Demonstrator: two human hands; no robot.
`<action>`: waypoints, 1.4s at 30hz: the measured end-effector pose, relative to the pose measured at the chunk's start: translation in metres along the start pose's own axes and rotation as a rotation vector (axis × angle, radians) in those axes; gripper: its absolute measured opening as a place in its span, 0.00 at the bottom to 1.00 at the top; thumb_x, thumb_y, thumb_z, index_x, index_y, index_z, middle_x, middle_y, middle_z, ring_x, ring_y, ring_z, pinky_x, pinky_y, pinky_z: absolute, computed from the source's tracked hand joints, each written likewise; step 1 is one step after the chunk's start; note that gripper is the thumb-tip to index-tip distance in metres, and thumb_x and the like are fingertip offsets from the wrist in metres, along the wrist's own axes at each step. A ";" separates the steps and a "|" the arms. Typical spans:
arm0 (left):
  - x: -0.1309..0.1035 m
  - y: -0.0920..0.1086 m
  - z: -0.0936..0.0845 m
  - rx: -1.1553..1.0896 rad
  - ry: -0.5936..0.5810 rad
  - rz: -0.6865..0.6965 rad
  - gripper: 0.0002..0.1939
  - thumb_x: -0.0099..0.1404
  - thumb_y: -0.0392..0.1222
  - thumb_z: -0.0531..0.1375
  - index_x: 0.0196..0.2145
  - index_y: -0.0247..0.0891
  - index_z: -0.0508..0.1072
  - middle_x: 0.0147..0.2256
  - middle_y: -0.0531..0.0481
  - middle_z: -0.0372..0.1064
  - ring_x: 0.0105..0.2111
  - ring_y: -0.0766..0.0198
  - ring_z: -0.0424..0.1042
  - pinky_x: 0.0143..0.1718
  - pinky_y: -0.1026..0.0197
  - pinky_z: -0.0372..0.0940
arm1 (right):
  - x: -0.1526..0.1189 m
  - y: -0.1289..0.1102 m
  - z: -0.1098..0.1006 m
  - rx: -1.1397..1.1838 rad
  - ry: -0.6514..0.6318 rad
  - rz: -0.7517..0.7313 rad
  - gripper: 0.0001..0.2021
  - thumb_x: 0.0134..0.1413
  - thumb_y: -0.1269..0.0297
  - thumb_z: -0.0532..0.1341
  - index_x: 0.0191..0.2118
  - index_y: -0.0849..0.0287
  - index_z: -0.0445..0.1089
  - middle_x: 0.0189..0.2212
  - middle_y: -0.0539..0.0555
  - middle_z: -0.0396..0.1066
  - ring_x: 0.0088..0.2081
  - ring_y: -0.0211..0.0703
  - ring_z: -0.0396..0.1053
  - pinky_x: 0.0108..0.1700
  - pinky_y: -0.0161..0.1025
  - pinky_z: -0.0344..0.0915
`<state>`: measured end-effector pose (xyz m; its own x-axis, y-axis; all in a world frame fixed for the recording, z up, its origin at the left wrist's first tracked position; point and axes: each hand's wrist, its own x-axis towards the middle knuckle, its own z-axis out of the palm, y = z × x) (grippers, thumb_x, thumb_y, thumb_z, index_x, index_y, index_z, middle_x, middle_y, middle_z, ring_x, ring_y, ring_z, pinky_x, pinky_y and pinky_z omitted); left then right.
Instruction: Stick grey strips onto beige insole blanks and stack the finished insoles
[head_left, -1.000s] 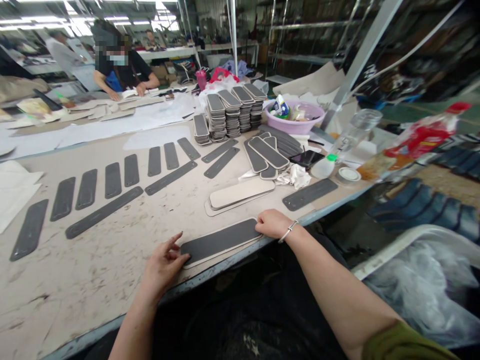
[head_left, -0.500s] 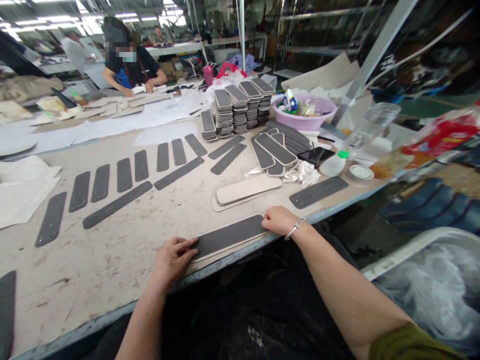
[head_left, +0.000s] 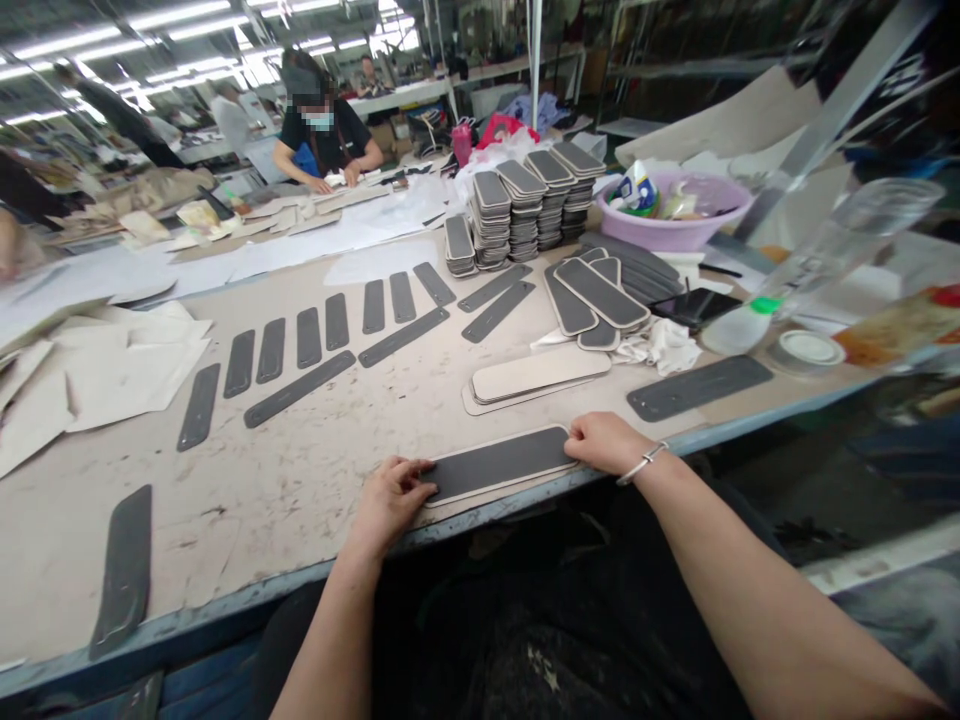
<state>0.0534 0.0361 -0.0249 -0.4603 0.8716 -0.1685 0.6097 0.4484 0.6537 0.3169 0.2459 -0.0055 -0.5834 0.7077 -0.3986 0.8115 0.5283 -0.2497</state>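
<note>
A long grey panel with rounded corners and a pale border (head_left: 499, 464) lies along the table's front edge, between my two hands. My left hand (head_left: 394, 497) grips its left end, thumb and fingers drawn together at the corner. At the opposite end my right hand (head_left: 606, 442), with a bangle on the wrist, is closed on the panel's edge; its fingertips are partly hidden. Just behind lies a small pile of cream strips (head_left: 540, 375). To the right of that pile is a dark grey strip (head_left: 699, 388).
Several dark strips (head_left: 309, 388) lie spread over the table (head_left: 300, 520). Stacks of bordered panels (head_left: 529, 205), loose panels (head_left: 600, 292), a purple basin (head_left: 675, 228) and a clear bottle (head_left: 739, 325) stand farther back. A masked person (head_left: 330, 135) works across the table.
The view has swung left, so everything appears farther right and more of the table's left side shows. Both hands keep their places at the panel's ends.
</note>
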 end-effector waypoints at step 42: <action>0.007 -0.015 -0.015 0.106 -0.090 0.061 0.19 0.54 0.53 0.57 0.38 0.43 0.80 0.36 0.47 0.69 0.32 0.61 0.70 0.37 0.60 0.65 | -0.004 0.003 -0.002 -0.021 0.035 0.072 0.13 0.46 0.58 0.58 0.28 0.58 0.78 0.27 0.59 0.75 0.31 0.47 0.71 0.28 0.36 0.55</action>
